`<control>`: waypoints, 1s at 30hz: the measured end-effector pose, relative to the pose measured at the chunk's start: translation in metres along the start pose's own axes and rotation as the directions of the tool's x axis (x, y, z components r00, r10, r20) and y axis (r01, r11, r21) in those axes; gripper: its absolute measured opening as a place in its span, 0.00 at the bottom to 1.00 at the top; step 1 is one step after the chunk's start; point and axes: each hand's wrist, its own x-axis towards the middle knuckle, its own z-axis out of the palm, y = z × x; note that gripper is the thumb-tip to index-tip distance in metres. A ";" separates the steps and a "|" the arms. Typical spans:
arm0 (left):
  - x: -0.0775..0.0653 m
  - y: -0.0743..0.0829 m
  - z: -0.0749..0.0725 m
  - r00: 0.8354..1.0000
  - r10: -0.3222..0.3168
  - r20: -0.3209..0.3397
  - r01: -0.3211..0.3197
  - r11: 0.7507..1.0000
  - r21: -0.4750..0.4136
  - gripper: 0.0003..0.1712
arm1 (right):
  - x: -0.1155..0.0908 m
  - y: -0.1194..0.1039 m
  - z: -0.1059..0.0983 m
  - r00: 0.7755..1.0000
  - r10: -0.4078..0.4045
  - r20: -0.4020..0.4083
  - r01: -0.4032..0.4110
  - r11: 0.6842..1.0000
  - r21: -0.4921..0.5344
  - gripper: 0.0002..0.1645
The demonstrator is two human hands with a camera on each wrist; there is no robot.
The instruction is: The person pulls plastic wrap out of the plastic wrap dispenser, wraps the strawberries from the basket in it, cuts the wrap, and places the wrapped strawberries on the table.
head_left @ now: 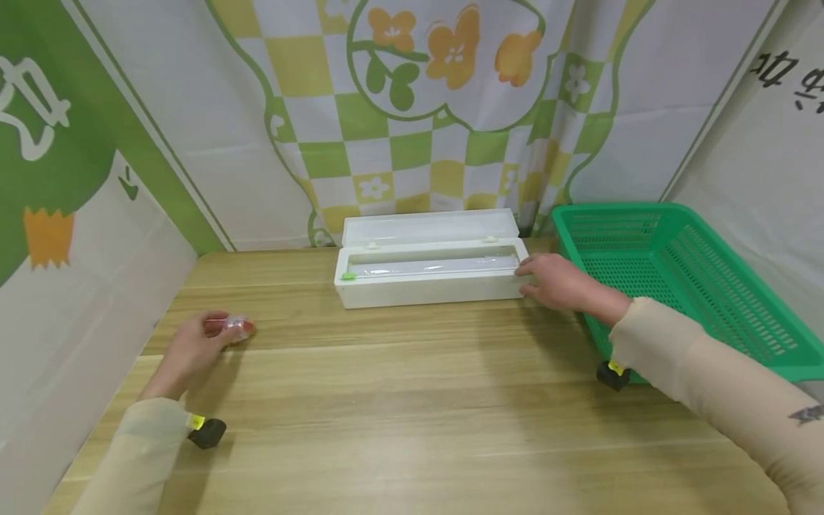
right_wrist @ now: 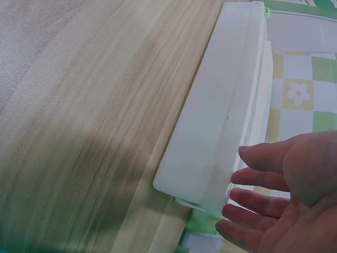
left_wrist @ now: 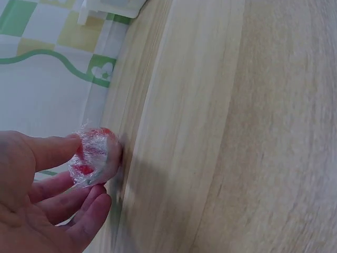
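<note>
At the left of the table, my left hand [head_left: 188,352] pinches a small red-and-white thing wrapped in clear cling film [left_wrist: 100,158], close over the wood. Its kind is blurred by the crinkled film. A long white cling film dispenser [head_left: 431,292] stands at the back middle, its lid [head_left: 431,227] raised toward the curtain. Inside lies a roll of film [head_left: 412,269], and a green slide cutter [head_left: 348,276] sits at the left end of the front edge. My right hand [head_left: 558,281] is at the dispenser's right end, fingertips right at its edge, fingers extended and spread in the right wrist view.
A green slatted plastic basket [head_left: 749,261] stands at the right, under and beside my right forearm. Behind the wooden table [head_left: 412,408] hangs a checkered, flowered curtain [head_left: 386,150]. Printed cloth panels close off both sides.
</note>
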 end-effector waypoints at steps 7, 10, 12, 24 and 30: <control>0.002 -0.003 -0.002 1.000 -0.015 0.009 0.015 1.000 -0.019 0.41 | 0.000 -0.001 -0.001 1.000 0.010 0.002 -0.010 1.000 -0.003 0.23; 0.002 -0.004 -0.002 1.000 -0.025 0.008 0.025 0.999 -0.026 0.42 | 0.000 0.000 -0.001 1.000 0.006 -0.001 -0.006 1.000 -0.007 0.23; 0.002 -0.003 -0.001 1.000 -0.026 0.004 0.026 0.999 -0.030 0.43 | 0.001 0.000 0.000 1.000 -0.003 -0.004 0.002 1.000 -0.011 0.23; -0.005 0.000 -0.005 0.999 -0.040 0.010 0.041 0.998 -0.053 0.44 | 0.003 0.001 -0.001 1.000 0.006 0.014 -0.006 1.000 -0.020 0.23; -0.001 0.005 -0.006 0.992 -0.005 -0.128 0.002 1.000 -0.022 0.37 | 0.003 0.002 -0.005 0.999 0.000 0.040 0.000 1.000 -0.011 0.23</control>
